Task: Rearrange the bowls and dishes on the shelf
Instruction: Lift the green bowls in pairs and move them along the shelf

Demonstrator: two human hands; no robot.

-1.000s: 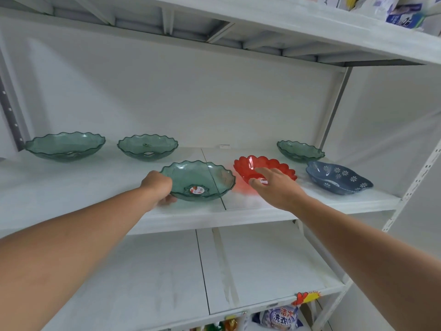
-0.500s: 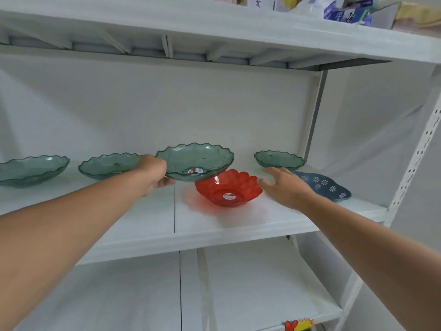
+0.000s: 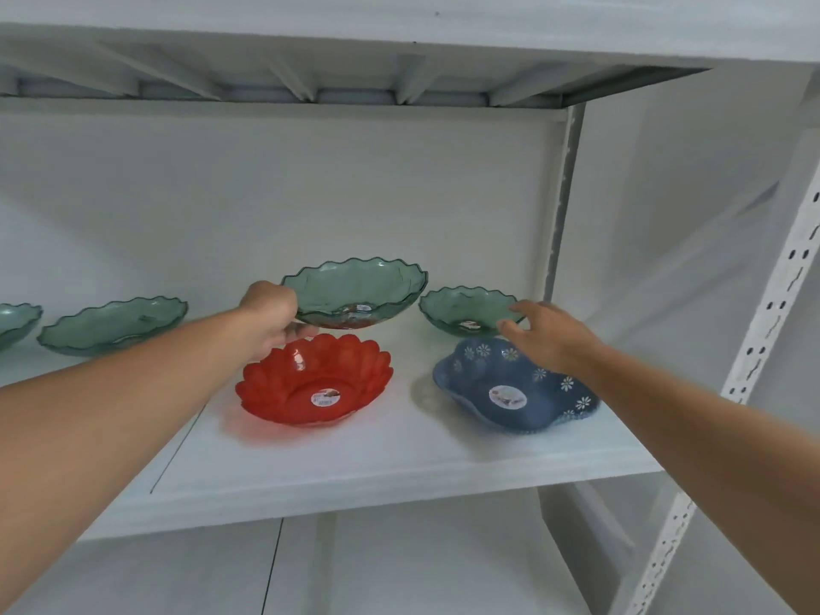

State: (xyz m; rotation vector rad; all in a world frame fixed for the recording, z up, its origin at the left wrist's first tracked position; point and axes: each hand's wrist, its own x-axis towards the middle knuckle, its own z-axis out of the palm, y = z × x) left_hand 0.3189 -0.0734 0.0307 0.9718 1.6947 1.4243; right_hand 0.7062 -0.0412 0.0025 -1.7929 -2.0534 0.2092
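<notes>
The left hand has its grip closed on the rim of a green scalloped bowl, held above the shelf behind the red bowl. The right hand, fingers spread and holding nothing, hovers over the blue dish near the shelf's right edge, at a smaller green bowl.

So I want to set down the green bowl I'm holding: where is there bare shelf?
Bare board runs along the front edge of the shelf, ahead of the red bowl and blue dish. Another patch lies left of the red bowl, under the left hand's forearm. The back right is crowded: held green bowl, small green bowl, right hand.
</notes>
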